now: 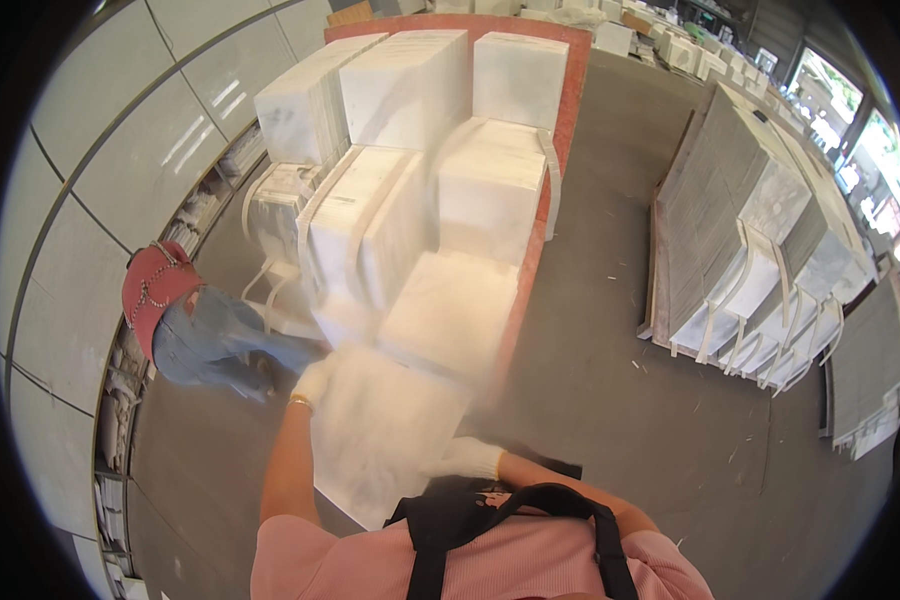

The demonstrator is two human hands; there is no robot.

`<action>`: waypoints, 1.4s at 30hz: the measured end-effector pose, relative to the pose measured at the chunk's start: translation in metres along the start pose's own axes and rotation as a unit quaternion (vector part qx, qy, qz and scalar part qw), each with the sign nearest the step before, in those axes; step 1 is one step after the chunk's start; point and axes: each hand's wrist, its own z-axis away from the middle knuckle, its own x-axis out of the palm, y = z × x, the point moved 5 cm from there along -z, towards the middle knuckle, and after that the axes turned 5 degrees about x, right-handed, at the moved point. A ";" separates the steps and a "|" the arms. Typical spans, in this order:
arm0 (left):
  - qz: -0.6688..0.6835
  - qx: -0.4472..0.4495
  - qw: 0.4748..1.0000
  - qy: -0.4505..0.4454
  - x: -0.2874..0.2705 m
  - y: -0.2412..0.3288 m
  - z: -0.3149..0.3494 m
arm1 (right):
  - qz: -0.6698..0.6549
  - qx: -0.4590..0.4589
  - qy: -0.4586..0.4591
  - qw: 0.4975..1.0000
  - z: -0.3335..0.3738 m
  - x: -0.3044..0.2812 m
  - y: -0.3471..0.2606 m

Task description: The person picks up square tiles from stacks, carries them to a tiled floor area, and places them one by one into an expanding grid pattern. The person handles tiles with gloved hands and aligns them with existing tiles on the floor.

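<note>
A square white marble-look tile (385,425) is in front of my body, somewhat blurred. My left hand (315,382), in a white glove, is closed on its far left edge. At its near right edge is my right hand (470,458), also gloved, gripping the tile with its fingertips blurred against the white surface. Just beyond, another white tile (450,310) lies flat on a low stack, close to the far edge of the one I hold. Pale straps (355,240) hang around the neighbouring stacks of tiles (395,225).
A red-edged pallet (568,120) carries tall stacks of white tiles (405,85). On the left a co-worker (175,310) in a red top and jeans bends over beside it. More strapped stacks (760,230) stand to the right. Large glossy panels (110,150) line the left wall.
</note>
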 end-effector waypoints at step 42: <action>0.048 -0.503 0.778 0.373 0.234 0.036 0.259 | 0.377 -0.090 -0.118 0.914 -0.204 -0.326 0.162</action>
